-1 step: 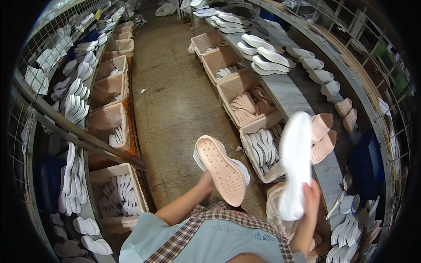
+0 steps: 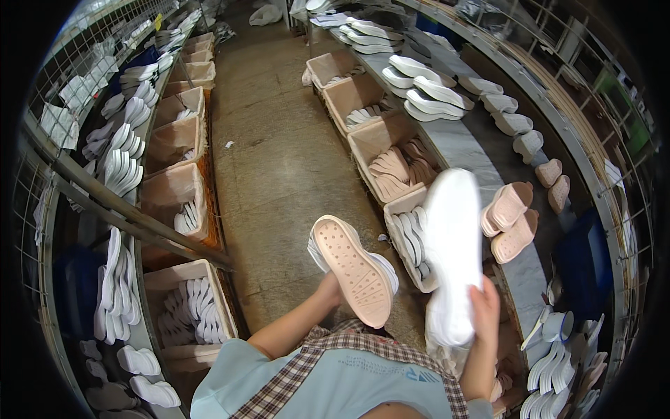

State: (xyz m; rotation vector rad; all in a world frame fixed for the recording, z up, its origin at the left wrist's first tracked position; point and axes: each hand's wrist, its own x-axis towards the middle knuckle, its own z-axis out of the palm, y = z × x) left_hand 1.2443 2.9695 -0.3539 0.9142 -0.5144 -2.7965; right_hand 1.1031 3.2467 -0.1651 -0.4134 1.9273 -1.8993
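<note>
In front of my body, my left hand holds a pale pink shoe sole with round holes toward its far end. White soles stick out from beneath it on both sides. The fingers of that hand are hidden behind the stack. At right, my right hand grips the side of a white shoe sole, which stands lengthwise and is blurred. This white sole hangs partly over a bin of white soles. Pink soles lie on the grey bench just right of it.
Cloth-lined bins of soles line both sides of the aisle floor. White soles sit on the right bench. A metal bar crosses at left. Near my right arm are a mug and white soles.
My right hand has shifted slightly left with the white sole, uncovering more of the pink soles on the bench. My left hand and its stack look unmoved.
</note>
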